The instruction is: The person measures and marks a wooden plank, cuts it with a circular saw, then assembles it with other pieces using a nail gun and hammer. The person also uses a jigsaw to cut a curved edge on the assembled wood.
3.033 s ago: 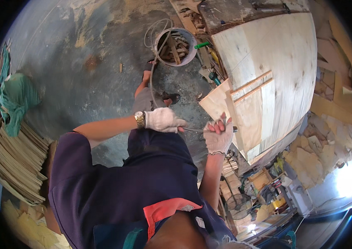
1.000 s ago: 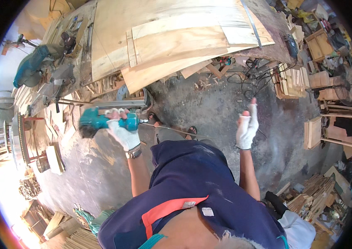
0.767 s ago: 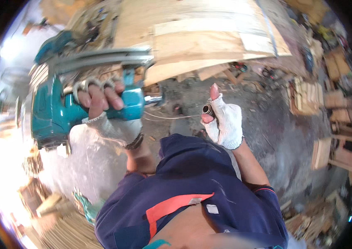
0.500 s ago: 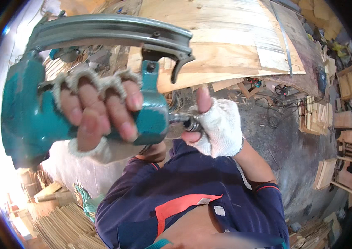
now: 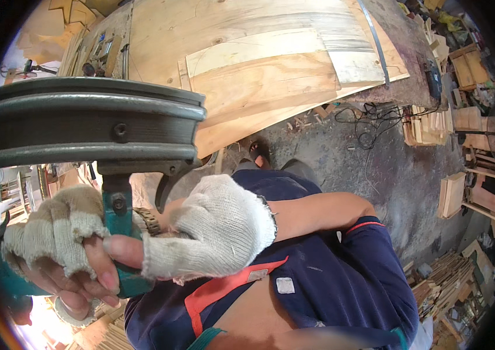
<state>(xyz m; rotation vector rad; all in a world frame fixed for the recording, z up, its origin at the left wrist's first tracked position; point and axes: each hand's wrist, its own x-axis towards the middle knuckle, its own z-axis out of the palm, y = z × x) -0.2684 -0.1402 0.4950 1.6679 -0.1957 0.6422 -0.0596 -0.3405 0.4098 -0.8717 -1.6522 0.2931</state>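
A teal nail gun with a long dark metal magazine and a trigger-like hook near its end fills the left side, partly cut off by the rim. My left hand, in a worn white fingerless glove, is wrapped round its body. Crossing over from the right, my right hand, gloved alike, presses its thumb on the teal bracket beside my left fingers. Its other fingers are curled out of sight behind the glove.
Beyond the gun lies a workbench topped with plywood sheets and a metal strip. Tangled black cable runs over the grey floor. Wood pieces and wooden frames are stacked at the right.
The nail gun has shifted left and down, nearer to view. My right hand has left the fitting at the gun's end and reached left across it, thumb now against the bracket.
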